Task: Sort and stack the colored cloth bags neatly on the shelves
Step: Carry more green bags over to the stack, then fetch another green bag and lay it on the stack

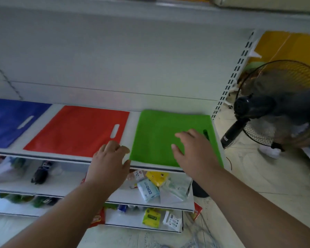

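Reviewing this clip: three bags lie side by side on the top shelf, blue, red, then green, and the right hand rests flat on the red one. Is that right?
Not quite. In the head view the right hand rests flat on the green bag, not the red bag. The rest stands: the blue bag, red and green lie side by side on the shelf.

On the white metal shelf lie 3 flat cloth bags in plain, unpatterned colours: a royal-blue cloth bag, a red-orange cloth bag and a bright lime-green cloth bag. White shows through the handle slots of the blue and red ones; the green one's slot looks dark. Below, a pale blue-and-white packet carries dark blue lettering, beside a yellow packet. A dark bottle wears a blue, red and white label. The round-caged fan is black, against a mustard-yellow wall.
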Demonstrator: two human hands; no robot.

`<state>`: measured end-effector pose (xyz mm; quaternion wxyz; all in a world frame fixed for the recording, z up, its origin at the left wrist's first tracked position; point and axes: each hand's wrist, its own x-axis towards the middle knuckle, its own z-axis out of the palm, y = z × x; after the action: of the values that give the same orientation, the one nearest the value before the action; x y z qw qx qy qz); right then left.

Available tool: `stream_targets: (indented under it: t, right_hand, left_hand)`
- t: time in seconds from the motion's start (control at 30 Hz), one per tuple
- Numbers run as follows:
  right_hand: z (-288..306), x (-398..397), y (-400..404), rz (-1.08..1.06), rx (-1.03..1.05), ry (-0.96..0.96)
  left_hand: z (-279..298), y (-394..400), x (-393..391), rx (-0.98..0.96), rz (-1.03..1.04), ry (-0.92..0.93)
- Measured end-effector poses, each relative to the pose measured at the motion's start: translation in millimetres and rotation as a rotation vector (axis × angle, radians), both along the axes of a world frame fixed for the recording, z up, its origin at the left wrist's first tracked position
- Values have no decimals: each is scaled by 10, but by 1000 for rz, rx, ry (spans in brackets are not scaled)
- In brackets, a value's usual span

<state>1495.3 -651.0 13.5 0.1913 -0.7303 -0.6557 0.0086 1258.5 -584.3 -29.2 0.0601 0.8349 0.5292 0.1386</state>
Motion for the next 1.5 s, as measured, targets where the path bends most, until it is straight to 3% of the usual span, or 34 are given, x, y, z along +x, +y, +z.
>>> stream_targets:
  t: [0.23,0.6,1.07,1.3,1.5]
  right_hand:
    - [168,-1721,465,232,150,54]
    - [358,-4867,1056,635,171,112]
    - [349,-8179,2527,991,130,188]
    - [319,-9782,3106,1005,124,208]
    - [294,-10818,3687,824,137,221]
  left_hand:
    - [73,-214,-1605,61,196,-72]
    - [135,-584,-4667,146,594,0]
    - [64,10,-7399,140,995,1]
    - [-95,434,-8883,127,1054,-43]
    - [-107,1217,-10327,68,937,-64]
